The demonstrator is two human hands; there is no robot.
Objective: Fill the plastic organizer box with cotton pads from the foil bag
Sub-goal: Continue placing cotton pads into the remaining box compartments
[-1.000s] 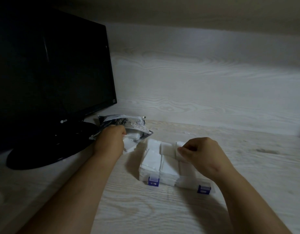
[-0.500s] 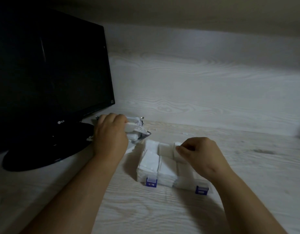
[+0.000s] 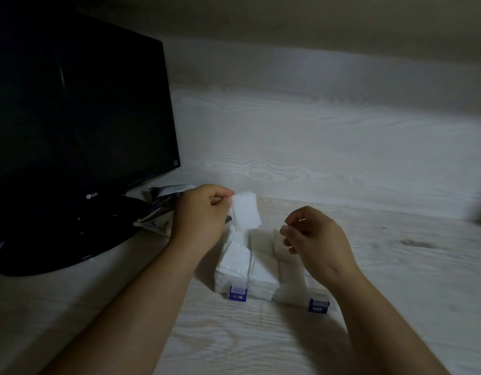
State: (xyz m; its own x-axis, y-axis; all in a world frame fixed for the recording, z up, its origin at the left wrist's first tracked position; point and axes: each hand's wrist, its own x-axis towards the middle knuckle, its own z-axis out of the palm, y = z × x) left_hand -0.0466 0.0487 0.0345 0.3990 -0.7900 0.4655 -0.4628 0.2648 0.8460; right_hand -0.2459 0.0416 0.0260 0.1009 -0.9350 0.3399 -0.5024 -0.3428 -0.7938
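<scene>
The clear plastic organizer box [image 3: 261, 290] with two blue latches sits on the pale wood desk, its compartments packed with white cotton pads [image 3: 235, 262]. My left hand [image 3: 200, 215] pinches a few white cotton pads [image 3: 246, 211] by one edge and holds them up above the box's far left corner. The foil bag [image 3: 159, 209] lies crumpled behind that hand, by the monitor base. My right hand [image 3: 312, 239] hovers over the right side of the box with fingers loosely curled and nothing in them.
A black monitor [image 3: 71, 109] on a round base [image 3: 58, 239] fills the left side. A pale wood-grain wall [image 3: 328, 142] rises behind the desk. Bare desk surface [image 3: 423, 266] extends to the right of the box.
My left hand has come out of the foil bag with a few pads and moved right, over the box. My right hand has let go of the pad in the box and lifted slightly.
</scene>
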